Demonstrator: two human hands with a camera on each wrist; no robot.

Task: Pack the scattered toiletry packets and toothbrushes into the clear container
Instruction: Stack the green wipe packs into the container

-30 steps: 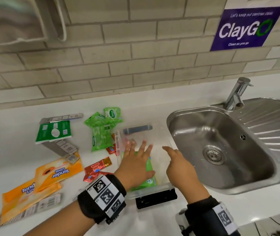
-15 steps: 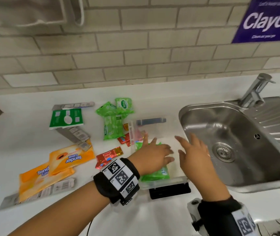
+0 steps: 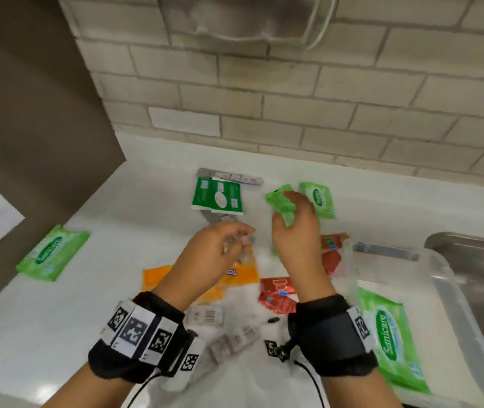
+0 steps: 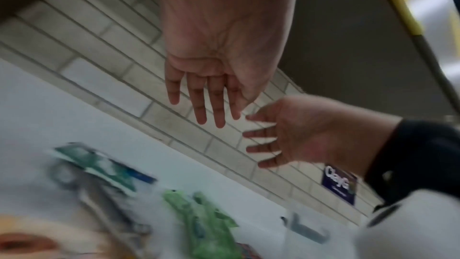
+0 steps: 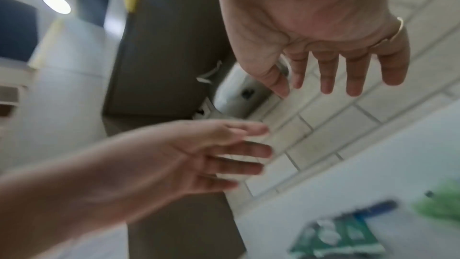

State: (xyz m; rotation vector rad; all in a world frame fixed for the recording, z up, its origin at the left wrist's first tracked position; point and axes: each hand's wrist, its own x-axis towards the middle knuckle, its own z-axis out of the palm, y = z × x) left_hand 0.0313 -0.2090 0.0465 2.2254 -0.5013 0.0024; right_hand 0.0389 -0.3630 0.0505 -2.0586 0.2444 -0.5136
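Observation:
My right hand (image 3: pixel 289 213) hovers with straight fingers over a crumpled light-green packet (image 3: pixel 279 201); the right wrist view shows it (image 5: pixel 336 78) holding nothing. A second light-green packet (image 3: pixel 317 198) lies just right of it. My left hand (image 3: pixel 234 240) floats beside it, fingers relaxed and nothing in them (image 4: pixel 209 105). The clear container (image 3: pixel 452 293) stands at the right with a green Sanicare wipes pack (image 3: pixel 390 334) inside. A dark green packet (image 3: pixel 217 195), a boxed toothbrush (image 3: pixel 229 176), orange packets (image 3: pixel 158 278) and red packets (image 3: pixel 276 295) lie scattered on the white counter.
Another Sanicare pack (image 3: pixel 52 254) lies far left near the counter edge. More toothbrush packs (image 3: pixel 229 343) lie between my wrists. The steel sink (image 3: pixel 476 275) is right of the container. A tiled wall runs behind, and a brown panel stands at the left.
Both hands have left the container and moved left and forward over the scattered packets. My head has turned left and down, bringing the far-left Sanicare pack into view.

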